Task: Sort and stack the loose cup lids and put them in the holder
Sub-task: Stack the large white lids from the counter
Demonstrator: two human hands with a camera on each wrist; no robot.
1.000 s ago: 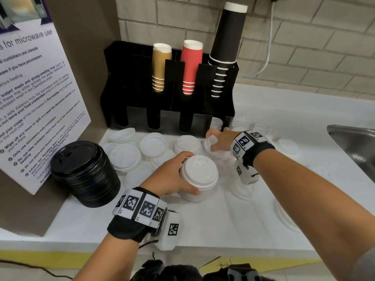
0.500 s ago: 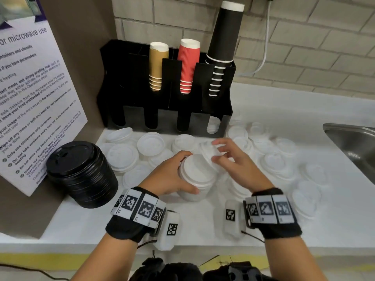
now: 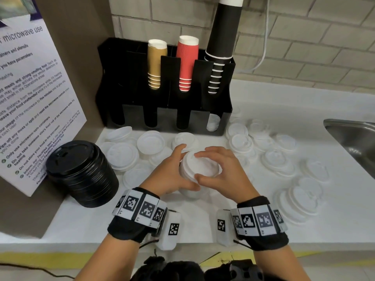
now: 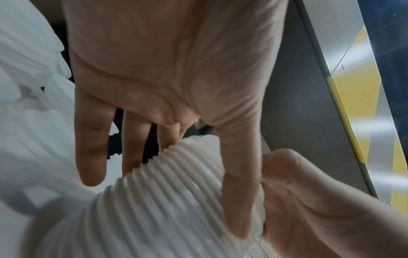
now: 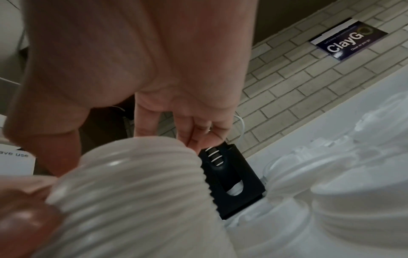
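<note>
Head view, middle of the frame: a stack of white lids (image 3: pixel 199 169) is gripped from both sides, lifted a bit off the white counter (image 3: pixel 203 224). The left hand (image 3: pixel 170 173) is wrapped around the stack's left side, thumb at the near edge. The right hand (image 3: pixel 221 175) is curled over the top lid, fingers on the far rim and thumb at the near edge, touching the left thumb. In the left wrist view the stack's ridged side (image 4: pixel 154 200) is seen under the fingers (image 4: pixel 92 157); same ribs in the right wrist view (image 5: pixel 137 183).

Loose white lids (image 3: pixel 241 141) are scattered across the counter, left and right of the hands. The black holder (image 3: pixel 217 110) is seen at upper centre, with a few white lids visible in its lower right slot. A stack of black lids (image 3: pixel 81 171) is parked at the left. A sink (image 3: pixel 353 136) is cut off by the right edge.
</note>
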